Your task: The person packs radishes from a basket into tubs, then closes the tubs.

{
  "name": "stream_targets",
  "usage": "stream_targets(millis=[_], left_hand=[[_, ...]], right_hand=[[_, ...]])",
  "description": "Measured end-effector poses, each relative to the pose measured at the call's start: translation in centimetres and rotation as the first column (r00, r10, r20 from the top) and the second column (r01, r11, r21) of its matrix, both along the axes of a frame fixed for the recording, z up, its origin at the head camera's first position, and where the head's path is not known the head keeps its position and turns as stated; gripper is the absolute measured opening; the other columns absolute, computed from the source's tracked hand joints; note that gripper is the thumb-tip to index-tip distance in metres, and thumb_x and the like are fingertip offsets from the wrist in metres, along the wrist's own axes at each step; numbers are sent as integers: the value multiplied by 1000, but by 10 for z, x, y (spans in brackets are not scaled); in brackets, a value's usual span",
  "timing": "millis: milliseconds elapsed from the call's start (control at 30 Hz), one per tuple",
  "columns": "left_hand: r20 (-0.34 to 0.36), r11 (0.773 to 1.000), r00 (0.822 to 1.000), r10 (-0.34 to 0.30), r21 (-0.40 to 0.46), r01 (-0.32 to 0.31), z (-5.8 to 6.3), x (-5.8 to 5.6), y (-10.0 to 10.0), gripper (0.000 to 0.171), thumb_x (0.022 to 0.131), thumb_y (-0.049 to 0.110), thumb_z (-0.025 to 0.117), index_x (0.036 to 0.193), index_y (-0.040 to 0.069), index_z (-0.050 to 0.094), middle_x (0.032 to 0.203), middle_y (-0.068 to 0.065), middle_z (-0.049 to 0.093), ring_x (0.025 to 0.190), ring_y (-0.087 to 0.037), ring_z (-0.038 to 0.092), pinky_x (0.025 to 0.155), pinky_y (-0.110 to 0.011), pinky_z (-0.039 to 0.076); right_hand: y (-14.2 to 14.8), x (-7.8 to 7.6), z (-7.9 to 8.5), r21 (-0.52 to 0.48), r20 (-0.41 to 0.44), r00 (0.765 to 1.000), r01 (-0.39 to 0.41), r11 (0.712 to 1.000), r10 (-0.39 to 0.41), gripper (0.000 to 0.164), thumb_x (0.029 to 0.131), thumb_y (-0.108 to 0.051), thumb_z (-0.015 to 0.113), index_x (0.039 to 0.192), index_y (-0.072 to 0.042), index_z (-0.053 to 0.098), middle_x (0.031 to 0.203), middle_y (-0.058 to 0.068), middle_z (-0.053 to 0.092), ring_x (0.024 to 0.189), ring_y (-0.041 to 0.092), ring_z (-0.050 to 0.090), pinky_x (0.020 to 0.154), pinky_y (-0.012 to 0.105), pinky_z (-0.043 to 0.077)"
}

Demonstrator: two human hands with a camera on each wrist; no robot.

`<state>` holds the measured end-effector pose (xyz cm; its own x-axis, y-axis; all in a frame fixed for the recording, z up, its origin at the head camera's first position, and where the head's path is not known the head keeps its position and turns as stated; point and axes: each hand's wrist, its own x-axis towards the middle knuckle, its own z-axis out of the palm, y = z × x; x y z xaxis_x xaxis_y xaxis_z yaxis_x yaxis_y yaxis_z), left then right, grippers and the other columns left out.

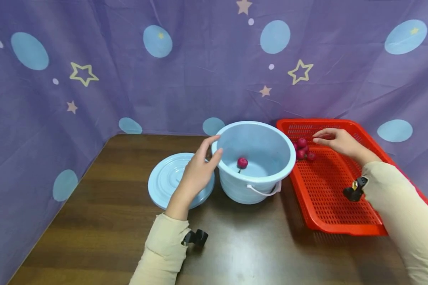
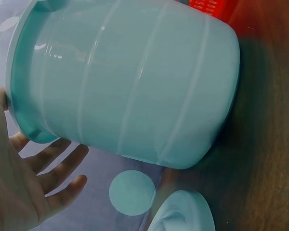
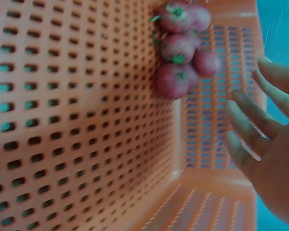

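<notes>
Left hand (image 1: 196, 170) spread at bucket (image 1: 237, 190), right hand (image 1: 342, 143) loose, empty over basket (image 1: 324, 182); wooden table (image 1: 107, 233), purple backdrop (image 1: 214, 79)

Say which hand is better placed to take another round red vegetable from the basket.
Probably the right hand: it hovers, apparently empty, over the red basket, near the round red vegetables. The left hand is at the rim of the bucket, on the side away from the basket.

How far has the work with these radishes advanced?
Apparently done: one radish lies in the bucket. In hand: no radish; the right hand hovers over the basket, the left hand touches the bucket's rim. Probably remaining: the basket's clustered radishes, perhaps the lid, still off.
</notes>
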<state>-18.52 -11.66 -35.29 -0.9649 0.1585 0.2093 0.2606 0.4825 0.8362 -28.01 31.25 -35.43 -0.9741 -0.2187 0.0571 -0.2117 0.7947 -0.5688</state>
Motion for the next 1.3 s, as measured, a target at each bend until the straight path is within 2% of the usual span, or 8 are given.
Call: stream_targets(millis=[67,167,467,633,867,1133,1300], left_hand=[[-1,1000,1000,2,1,-2,-1,1,-1,46,102,50,46,146,37,42,99,-1,48,86,-17,51,65,-38,41],[-2,1000,1000,-1,4,1,-1,2,-1,46,102,49,45,146,36,41,100,-1,48,87,-17,51,65,-38,41],[7,1000,1000,-19,-8,19,-1,3,-2,46,103,50,43,147,39,38,103,-1,50,91,-18,52,69,-40,42],[10,1000,1000,-22,-7,22,-1,2,-1,48,101,56,41,147,41,37,105,0,52,92,-18,52,68,-40,43],[12,1000,1000,-19,-5,19,0,2,-2,47,102,54,42,147,41,38,104,-1,53,90,-20,53,68,-40,43],[1,1000,1000,-10,-3,10,1,1,-1,47,101,54,43,146,40,39,110,2,57,98,-16,54,74,-40,45],[6,1000,1000,-8,-6,8,0,1,-1,47,101,55,43,146,40,39,110,2,57,98,-15,54,74,-40,46]], right_hand=[[3,-1,-7,14,46,999,-10,1000,10,40,99,-27,62,123,4,63,122,25,63,109,35,58,84,32,44],[6,0,-14,34,90,996,-21,999,18,42,98,-28,63,124,5,62,121,24,64,110,36,57,84,34,45],[2,1,-23,88,119,988,-106,990,95,40,91,-20,73,119,8,64,115,26,66,105,39,61,78,31,48],[3,-1,-28,87,127,987,-115,990,103,38,88,-15,76,117,7,65,112,25,67,102,34,61,76,29,48],[-4,-4,-32,113,137,984,-132,985,116,40,88,-15,76,117,7,62,108,27,66,97,36,59,77,40,48],[-8,-5,-33,162,96,988,-132,978,117,38,84,-13,78,112,4,59,91,16,62,86,32,55,74,43,45],[-12,-5,-35,195,102,990,-117,974,99,37,84,-11,77,111,3,57,93,18,60,88,35,55,79,52,45]])
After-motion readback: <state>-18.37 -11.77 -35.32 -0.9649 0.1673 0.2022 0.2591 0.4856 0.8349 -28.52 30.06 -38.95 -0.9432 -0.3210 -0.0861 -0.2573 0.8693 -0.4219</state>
